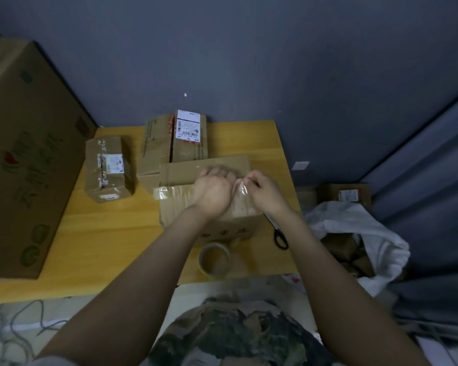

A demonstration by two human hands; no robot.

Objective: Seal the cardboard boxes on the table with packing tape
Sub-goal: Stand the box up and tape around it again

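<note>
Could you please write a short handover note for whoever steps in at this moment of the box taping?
Left hand: flat on top of the near box, pressing the clear tape strip down.
Right hand: pinch grip on the strip's loose end at the box's right side.
Tape roll lies on the table in front of that box; scissors lie to its right.
Done: a strip runs across the near box's top, from its left edge.
Left: smooth down the right end. Two more boxes, the small box and the labelled box, stand behind; whether they need tape I cannot tell.
</note>
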